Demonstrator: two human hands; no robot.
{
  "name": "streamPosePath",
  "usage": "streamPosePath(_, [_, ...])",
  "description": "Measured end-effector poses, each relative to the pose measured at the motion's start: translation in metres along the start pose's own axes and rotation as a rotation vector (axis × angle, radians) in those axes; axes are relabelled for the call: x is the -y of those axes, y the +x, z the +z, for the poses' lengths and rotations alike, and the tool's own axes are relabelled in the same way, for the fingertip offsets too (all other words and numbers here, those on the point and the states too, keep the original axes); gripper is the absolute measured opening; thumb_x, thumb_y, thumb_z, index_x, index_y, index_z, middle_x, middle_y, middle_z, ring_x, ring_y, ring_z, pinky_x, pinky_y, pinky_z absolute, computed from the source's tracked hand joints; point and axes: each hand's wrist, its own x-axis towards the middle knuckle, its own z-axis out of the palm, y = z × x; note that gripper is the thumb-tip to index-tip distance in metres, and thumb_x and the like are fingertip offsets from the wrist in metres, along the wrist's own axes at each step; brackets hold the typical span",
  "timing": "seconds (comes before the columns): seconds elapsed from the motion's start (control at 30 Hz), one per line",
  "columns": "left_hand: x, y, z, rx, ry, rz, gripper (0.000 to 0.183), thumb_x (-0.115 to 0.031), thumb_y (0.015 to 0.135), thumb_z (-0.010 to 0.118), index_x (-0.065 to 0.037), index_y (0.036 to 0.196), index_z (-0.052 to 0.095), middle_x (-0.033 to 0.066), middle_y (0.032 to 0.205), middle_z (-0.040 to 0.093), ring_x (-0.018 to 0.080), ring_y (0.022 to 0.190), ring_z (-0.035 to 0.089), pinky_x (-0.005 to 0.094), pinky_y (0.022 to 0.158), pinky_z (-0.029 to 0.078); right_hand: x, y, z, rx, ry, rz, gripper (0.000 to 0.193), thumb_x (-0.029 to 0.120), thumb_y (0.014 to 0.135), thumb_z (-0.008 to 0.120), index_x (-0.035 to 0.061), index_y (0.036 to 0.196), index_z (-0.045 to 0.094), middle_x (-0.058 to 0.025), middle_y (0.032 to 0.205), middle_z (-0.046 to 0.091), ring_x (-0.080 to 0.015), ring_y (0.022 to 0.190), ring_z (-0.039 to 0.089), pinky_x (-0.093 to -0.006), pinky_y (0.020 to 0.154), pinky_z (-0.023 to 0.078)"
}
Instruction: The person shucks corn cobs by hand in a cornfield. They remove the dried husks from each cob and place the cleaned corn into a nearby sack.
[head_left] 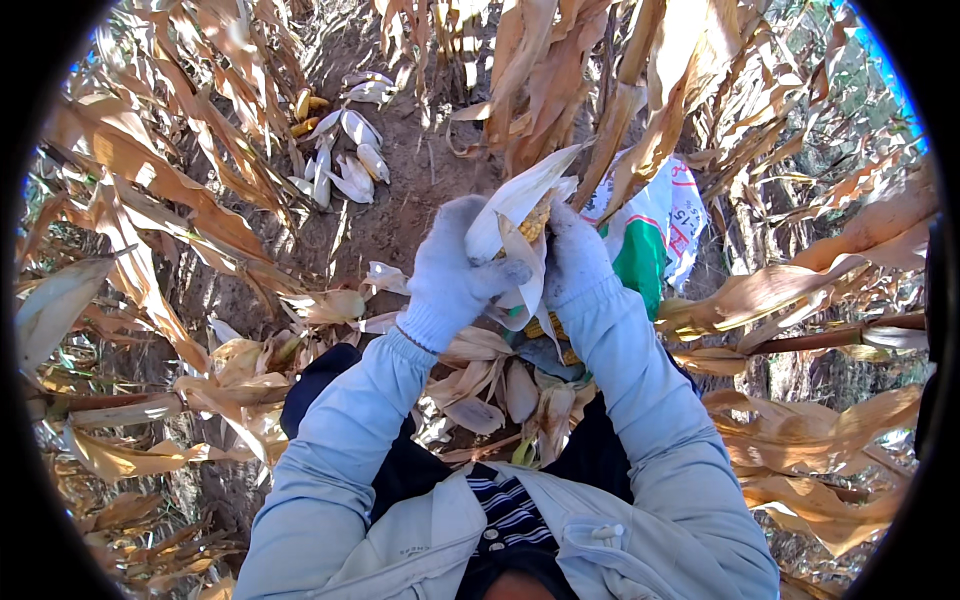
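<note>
An ear of corn (536, 221) is held up in front of me, its yellow kernels showing between pale husk leaves (503, 212) that are partly pulled open. My left hand (452, 268), in a white glove, is closed around the husk on the ear's left side. On the other side my right hand (577, 256), gloved too, grips the husk and ear; some of its fingers are hidden. Beneath the hands, bare yellow corn (548, 328) shows in part between my knees, and loose husks (470, 385) lie around it.
A white and green sack (645, 235) with red print lies just beyond my right hand. Several ears in pale husks (350, 165) form a small heap on the soil at the far left. Dry corn stalks and leaves (820, 260) crowd in on both sides.
</note>
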Motion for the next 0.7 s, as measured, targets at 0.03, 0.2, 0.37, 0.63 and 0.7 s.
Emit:
streamPosePath(0.03, [0.002,0.0,0.0,-0.039,-0.102,-0.039,0.088,-0.041,0.068,0.092,-0.001,0.137,0.053,0.0126,0.118,0.067,0.0209,0.1,0.07,0.036,0.086,0.059,-0.004,0.005,-0.001,-0.033,-0.022,0.004,0.039,0.03,0.114,0.04,0.0043,0.141,0.052,-0.0176,0.137,0.062,-0.0321,0.121,0.064,-0.05,0.106,0.054])
streamPosePath(0.2, [0.01,0.007,0.001,-0.105,-0.411,-0.136,0.07,-0.037,0.084,0.082,-0.001,0.137,0.055,0.0098,0.114,0.068,0.0195,0.098,0.069,0.0333,0.081,0.058,-0.046,0.015,-0.031,0.187,-0.132,0.11,0.037,0.029,0.113,0.043,0.0078,0.143,0.051,-0.0165,0.135,0.062,-0.0287,0.119,0.065,-0.0459,0.102,0.058])
streamPosePath(0.37, [-0.02,0.023,-0.019,-0.136,-0.135,-0.229,0.057,-0.039,0.091,0.075,0.0,0.131,0.062,0.0122,0.104,0.073,0.0191,0.093,0.071,0.0345,0.08,0.058,-0.008,0.019,-0.032,-0.156,-0.153,-0.143,0.024,0.028,0.106,0.062,0.0113,0.123,0.06,-0.0056,0.112,0.067,-0.0211,0.098,0.067,-0.0377,0.078,0.059])
streamPosePath(0.63, [-0.014,0.016,-0.031,0.054,0.253,-0.194,0.061,-0.051,0.095,0.067,-0.003,0.131,0.062,0.0216,0.108,0.073,0.0362,0.099,0.073,0.0449,0.088,0.056,0.015,-0.007,-0.007,0.162,-0.787,-0.672,0.042,0.021,0.102,0.067,0.0027,0.139,0.058,-0.0093,0.127,0.067,-0.0182,0.113,0.065,-0.0342,0.1,0.054])
streamPosePath(0.7, [-0.011,0.012,-0.027,0.049,0.316,-0.138,0.06,-0.052,0.097,0.064,-0.003,0.131,0.061,0.0223,0.109,0.073,0.0389,0.101,0.072,0.0465,0.09,0.056,0.004,-0.014,0.01,0.285,-0.761,-0.444,0.048,0.02,0.1,0.07,0.0021,0.142,0.055,-0.0088,0.127,0.066,-0.0166,0.114,0.063,-0.0323,0.1,0.052])
